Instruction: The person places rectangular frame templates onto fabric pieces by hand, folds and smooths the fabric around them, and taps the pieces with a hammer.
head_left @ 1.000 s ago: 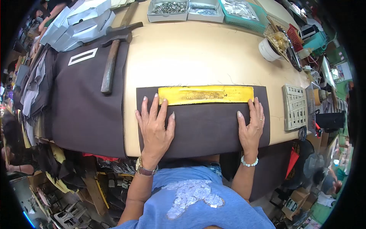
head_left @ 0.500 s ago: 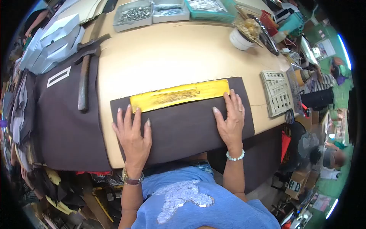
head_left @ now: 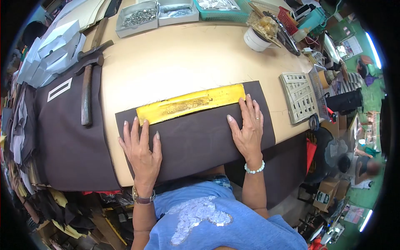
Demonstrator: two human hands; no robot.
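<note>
A dark brown sheet of material (head_left: 196,141) lies over the table's front edge. Along its far edge rests a yellow strip (head_left: 225,95) with a brown, worn-looking patch in its middle. My left hand (head_left: 141,154) lies on the sheet with fingers spread, its fingertips at the strip's left end. My right hand (head_left: 249,131) rests on the sheet too, fingers stretched out, its fingertips touching the strip's lower right corner. Neither hand grasps anything.
Left of the sheet, a hammer (head_left: 86,96) lies on another dark piece (head_left: 71,141) beside a white rectangular frame (head_left: 59,89). Boxes of small metal parts (head_left: 137,18) stand at the back. To the right are a white pot (head_left: 256,40) and a slotted template (head_left: 298,98).
The whole view has shifted slightly, so the table things sit a little further left. Both hands, the sheet and the yellow strip keep the same places relative to each other.
</note>
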